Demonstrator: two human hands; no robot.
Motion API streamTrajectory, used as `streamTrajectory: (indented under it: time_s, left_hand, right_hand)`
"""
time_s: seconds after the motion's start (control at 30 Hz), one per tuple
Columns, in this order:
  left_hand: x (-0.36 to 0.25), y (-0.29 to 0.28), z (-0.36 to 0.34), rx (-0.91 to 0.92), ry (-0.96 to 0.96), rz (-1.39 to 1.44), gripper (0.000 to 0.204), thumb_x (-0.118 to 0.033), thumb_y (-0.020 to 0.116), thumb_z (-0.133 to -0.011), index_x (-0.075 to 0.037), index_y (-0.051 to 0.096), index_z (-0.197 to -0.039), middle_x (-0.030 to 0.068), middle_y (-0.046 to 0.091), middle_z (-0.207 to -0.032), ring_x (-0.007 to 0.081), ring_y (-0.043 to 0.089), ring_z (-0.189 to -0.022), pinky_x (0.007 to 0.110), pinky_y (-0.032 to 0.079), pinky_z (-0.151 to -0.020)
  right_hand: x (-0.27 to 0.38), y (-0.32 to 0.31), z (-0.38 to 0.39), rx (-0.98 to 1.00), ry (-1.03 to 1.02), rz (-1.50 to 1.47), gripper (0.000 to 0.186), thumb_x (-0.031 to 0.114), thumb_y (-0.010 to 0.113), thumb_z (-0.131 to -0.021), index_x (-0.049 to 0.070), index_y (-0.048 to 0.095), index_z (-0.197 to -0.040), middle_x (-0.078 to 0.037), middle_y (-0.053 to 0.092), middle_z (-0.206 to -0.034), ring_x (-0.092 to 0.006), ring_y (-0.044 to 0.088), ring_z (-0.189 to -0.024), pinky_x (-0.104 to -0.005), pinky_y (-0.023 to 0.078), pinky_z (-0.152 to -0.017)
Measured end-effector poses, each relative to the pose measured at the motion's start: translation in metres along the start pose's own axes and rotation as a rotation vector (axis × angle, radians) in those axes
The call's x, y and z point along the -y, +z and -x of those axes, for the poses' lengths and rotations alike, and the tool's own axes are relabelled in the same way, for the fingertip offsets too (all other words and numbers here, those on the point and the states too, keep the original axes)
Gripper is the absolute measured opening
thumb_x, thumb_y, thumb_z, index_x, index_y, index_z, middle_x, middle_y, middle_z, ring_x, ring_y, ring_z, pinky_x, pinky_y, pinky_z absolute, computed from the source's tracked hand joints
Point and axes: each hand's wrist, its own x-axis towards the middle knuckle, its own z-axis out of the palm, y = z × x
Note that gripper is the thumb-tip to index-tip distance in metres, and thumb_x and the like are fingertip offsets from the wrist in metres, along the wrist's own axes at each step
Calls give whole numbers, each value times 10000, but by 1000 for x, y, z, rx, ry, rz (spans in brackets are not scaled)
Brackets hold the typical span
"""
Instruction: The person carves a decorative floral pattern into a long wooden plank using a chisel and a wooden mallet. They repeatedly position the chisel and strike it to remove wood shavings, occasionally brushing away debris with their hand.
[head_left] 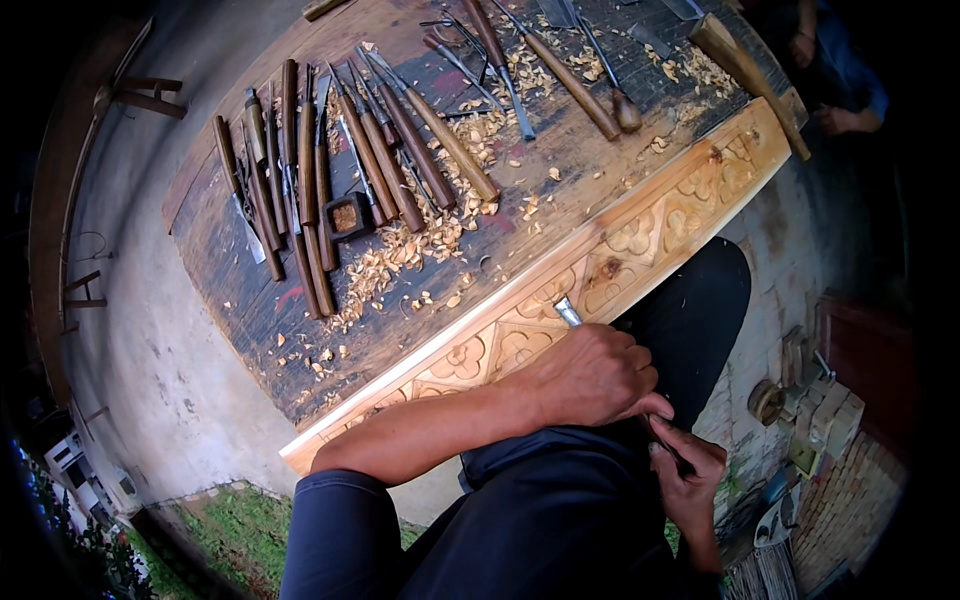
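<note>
nearest the camera are the person's dark-clothed lap and legs, with both forearms coming in low. the left hand [590, 378] is curled shut round a chisel [568, 312], whose metal blade pokes out above the knuckles and rests on the carved plank [640, 235]. the right hand [688, 470] sits just below and to the right, fingers bent closed around the lower end of the same tool's handle, most of which is hidden between the two hands.

the plank is a long pale strip of wood lying along the near edge of the workbench [240, 260], cut with repeating flower and pointed-arch patterns. the chisel tip meets it about midway along its length.

the workbench is a dark, worn, scuffed board. pale wood shavings [400, 255] lie scattered across its middle, thickest beside a row of chisels [330, 170] with brown wooden handles laid side by side toward the far left. among them sits a small dark square box [346, 217] holding something tan; what it is cannot be told. more long-handled tools [560, 70] lie farther off near the bench's far edge, and a wooden mallet [745, 70] lies at the far right corner.

beyond the bench is bare grey concrete floor [150, 330]. a patch of grass [230, 530] shows low at left, brick paving [850, 490] with stacked wood blocks at right, and another person's hand [835, 118] shows at the far upper right.
</note>
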Motion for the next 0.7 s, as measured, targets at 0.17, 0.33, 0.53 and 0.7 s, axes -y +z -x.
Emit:
streamTrajectory:
  time_s: [0.17,0.33,0.53,0.7]
  left_hand:
    - [0,-2,-6,-19,-32,12,523,-481,737,-932,-81,577,-635,75,567,-645,279,626,-621,413,505,-573]
    - [2,-2,-6,-60,-32,26,437,-435,769,-895,-115,540,-705,45,495,-728,242,566,-659,390,467,-578]
    - [3,-3,-14,-89,-74,32,365,-380,780,-879,-105,555,-798,62,498,-810,253,558,-730,389,469,-638]
    - [2,-2,-18,-149,-74,28,349,-355,776,-883,-96,550,-819,71,502,-832,274,560,-762,406,474,-665]
  right_hand:
    - [-2,-9,-12,41,42,-11,373,-142,718,-830,-35,782,-1181,-184,808,-1001,-176,772,-786,-263,574,-697]
    - [-8,-18,-26,47,-126,23,374,-142,715,-814,-34,784,-1166,-154,807,-961,-118,674,-632,-249,507,-577]
    - [2,-48,-62,143,-71,41,385,-150,714,-802,-14,806,-1150,-169,820,-1016,-163,784,-808,-238,564,-662]
    - [5,-63,-80,252,27,-8,378,-139,705,-820,-16,802,-1164,-176,818,-1060,-164,788,-865,-242,575,-727]
